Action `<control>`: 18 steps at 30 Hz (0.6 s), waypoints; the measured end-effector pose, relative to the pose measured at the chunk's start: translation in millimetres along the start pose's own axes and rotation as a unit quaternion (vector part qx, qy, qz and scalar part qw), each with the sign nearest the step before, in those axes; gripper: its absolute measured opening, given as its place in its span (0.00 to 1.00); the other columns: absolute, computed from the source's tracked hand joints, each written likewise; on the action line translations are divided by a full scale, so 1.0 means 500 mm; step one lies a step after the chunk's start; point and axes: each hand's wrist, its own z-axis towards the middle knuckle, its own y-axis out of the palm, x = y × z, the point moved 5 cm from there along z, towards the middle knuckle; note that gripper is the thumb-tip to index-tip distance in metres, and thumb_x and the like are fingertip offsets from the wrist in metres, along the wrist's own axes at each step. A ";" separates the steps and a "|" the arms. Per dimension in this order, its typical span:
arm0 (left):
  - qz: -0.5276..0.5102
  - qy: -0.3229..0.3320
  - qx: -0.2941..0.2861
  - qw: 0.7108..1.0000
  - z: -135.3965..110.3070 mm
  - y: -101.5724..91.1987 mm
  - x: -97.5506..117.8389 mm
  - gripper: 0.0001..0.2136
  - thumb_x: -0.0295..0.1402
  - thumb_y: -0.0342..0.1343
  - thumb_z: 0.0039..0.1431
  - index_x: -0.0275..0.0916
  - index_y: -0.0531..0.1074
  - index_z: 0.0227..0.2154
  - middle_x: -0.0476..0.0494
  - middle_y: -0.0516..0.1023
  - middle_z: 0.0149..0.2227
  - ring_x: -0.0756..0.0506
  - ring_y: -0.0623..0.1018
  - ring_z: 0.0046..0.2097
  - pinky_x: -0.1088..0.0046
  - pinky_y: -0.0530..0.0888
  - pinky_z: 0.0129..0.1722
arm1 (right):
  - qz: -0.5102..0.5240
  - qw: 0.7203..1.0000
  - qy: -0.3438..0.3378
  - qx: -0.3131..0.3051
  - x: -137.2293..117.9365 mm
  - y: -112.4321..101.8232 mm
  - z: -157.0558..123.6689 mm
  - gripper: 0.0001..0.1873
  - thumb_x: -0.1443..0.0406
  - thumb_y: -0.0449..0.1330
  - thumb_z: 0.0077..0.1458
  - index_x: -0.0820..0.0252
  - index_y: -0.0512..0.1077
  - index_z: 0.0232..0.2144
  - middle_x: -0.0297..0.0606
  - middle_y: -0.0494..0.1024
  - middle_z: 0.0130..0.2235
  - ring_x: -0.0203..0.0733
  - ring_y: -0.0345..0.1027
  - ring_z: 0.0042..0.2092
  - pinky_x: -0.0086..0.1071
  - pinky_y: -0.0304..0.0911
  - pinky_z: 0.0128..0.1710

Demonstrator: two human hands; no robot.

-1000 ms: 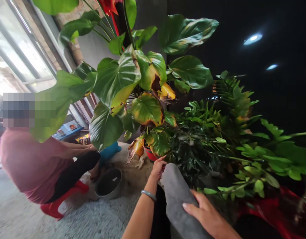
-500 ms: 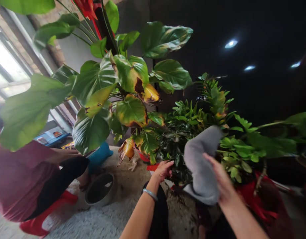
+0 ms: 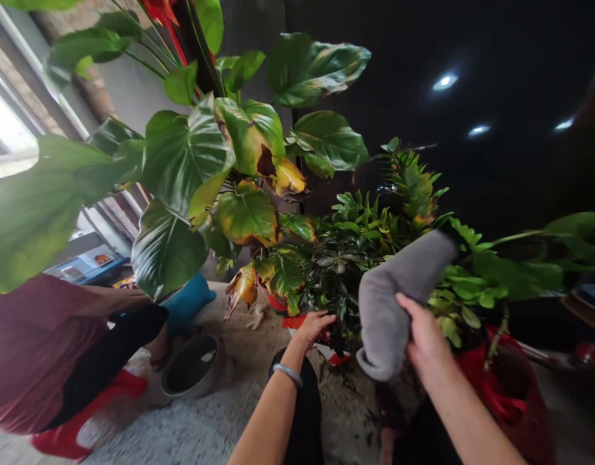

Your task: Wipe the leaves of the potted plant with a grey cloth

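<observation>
My right hand grips a grey cloth and holds it up against the leaves of a green plant on the right. My left hand, a bangle on its wrist, reaches down among the low dark leaves of a bushy plant; its fingers are curled at the foliage and I cannot make out what they hold. A large-leaved plant with yellowing leaves rises above both hands.
Another person in a red shirt crouches at the left on a red stool. A round grey bowl sits on the floor beside them. A red pot stands at the lower right. A blue pot is behind the big leaves.
My right hand has lifted the grey cloth from my lap up to the right plant's leaves. The view has swung right. My left hand stays low among the dark leaves.
</observation>
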 end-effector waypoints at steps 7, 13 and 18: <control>-0.006 -0.016 -0.010 1.000 0.002 -0.010 0.000 0.20 0.43 0.68 0.32 0.35 0.70 0.25 0.54 0.68 0.18 0.53 0.67 0.19 0.75 0.63 0.21 | -0.153 0.971 0.167 -0.072 0.147 -0.108 -0.078 0.19 0.56 0.68 0.30 0.59 0.76 0.27 0.41 0.83 0.30 0.56 0.76 0.39 0.41 0.71 0.37; -0.006 0.001 -0.028 1.000 0.003 -0.005 0.003 0.21 0.45 0.68 0.31 0.36 0.69 0.23 0.54 0.68 0.18 0.53 0.67 0.18 0.75 0.63 0.21 | -0.045 0.993 -0.091 0.058 -0.042 -0.045 0.000 0.21 0.59 0.67 0.29 0.59 0.74 0.30 0.39 0.82 0.30 0.54 0.76 0.38 0.41 0.71 0.37; -0.002 0.002 -0.017 1.000 0.005 -0.007 0.000 0.20 0.46 0.67 0.32 0.36 0.68 0.21 0.54 0.66 0.17 0.52 0.67 0.19 0.75 0.63 0.21 | -0.086 0.975 0.170 -0.114 0.149 -0.006 -0.017 0.14 0.55 0.62 0.35 0.59 0.73 0.24 0.43 0.80 0.23 0.57 0.77 0.36 0.45 0.72 0.36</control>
